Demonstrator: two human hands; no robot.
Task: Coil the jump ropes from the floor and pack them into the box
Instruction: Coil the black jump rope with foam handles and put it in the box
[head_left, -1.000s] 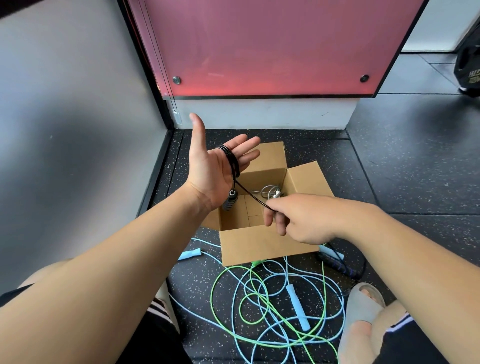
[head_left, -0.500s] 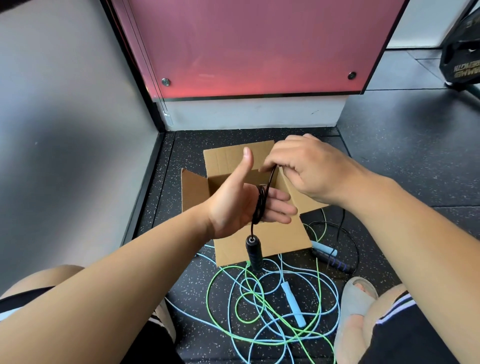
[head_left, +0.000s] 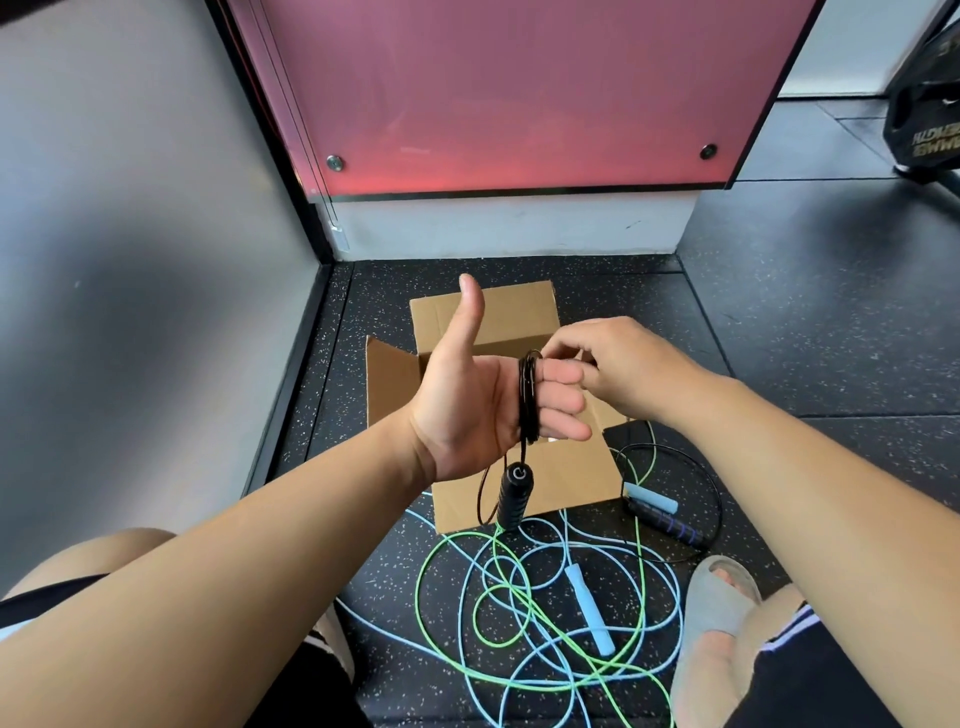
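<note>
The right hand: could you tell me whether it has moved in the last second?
Yes: the right hand went from the box's near wall up and away, to the black rope coil over its opening.

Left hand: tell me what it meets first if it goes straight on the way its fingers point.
Likely the right hand, pinching the black rope coiled round the left hand; depth between them is unclear.

Tangled ropes (head_left: 545, 613) lie before the box (head_left: 561, 480) on the floor (head_left: 810, 332).
</note>
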